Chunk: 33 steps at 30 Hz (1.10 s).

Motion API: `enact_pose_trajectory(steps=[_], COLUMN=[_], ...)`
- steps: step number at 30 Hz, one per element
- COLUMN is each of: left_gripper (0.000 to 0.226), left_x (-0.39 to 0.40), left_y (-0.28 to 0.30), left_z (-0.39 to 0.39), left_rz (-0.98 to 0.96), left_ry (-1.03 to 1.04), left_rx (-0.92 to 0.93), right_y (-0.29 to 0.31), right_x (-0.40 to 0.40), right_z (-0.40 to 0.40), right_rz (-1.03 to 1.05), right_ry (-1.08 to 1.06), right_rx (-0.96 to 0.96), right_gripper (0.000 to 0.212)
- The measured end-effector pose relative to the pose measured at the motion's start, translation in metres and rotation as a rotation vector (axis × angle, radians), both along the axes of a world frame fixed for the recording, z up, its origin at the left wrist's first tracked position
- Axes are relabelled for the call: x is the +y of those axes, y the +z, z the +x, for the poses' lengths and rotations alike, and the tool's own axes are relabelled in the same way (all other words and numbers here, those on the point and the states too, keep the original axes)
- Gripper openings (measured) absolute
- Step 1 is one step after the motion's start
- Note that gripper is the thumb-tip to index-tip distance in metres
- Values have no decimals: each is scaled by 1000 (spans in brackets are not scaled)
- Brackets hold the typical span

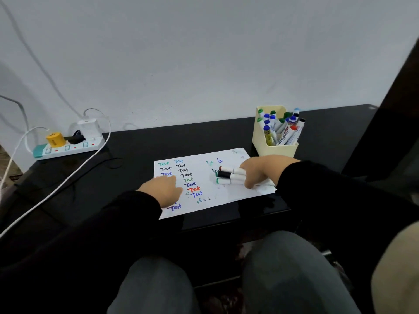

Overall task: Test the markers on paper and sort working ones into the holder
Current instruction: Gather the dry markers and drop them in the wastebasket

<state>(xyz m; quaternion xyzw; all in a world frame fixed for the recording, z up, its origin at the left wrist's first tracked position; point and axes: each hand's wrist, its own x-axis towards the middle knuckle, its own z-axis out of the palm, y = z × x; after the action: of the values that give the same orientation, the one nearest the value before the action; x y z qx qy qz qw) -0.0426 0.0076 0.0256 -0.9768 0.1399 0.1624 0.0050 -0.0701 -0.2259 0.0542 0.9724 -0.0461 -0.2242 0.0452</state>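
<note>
Cream holder point(274, 148) behind the paper point(210, 177) is already filled; three markers point(229, 175) on the paper are gripped by the right hand point(256, 171), unsorted. The left hand point(163, 189) is pressed flat.

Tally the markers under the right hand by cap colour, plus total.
Markers the right hand grips on the paper:
Brown cap: 1
Black cap: 1
Green cap: 1
Total: 3
The markers standing in the holder are not counted; they overlap too much to count.
</note>
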Motion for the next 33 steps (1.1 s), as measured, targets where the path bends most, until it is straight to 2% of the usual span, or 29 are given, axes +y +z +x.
enact_pose_trajectory(steps=[6,8,14,24,28,33], left_gripper=[47,48,47,47,45,45], left_x=[-69,-94,-160,-263,-301,-344], left_y=[47,53,56,33,18,-2], left_z=[-45,-59,-90,-129,-153,-186], left_rz=[46,101,61,63,75,155], left_ry=[-342,-438,-591,-791,-896,-1027], left_rx=[120,167,193,273,284,293], right_y=[15,16,21,4,-19,-52], right_x=[-30,-44,-95,-190,-228,-267], right_z=[-31,-42,-85,-172,-209,-253], right_rz=[-35,-57,-49,0,15,58], right_ry=[-33,-45,-159,-377,-467,-573], right_rx=[36,73,79,136,190,271], right_gripper=[52,46,45,42,34,35])
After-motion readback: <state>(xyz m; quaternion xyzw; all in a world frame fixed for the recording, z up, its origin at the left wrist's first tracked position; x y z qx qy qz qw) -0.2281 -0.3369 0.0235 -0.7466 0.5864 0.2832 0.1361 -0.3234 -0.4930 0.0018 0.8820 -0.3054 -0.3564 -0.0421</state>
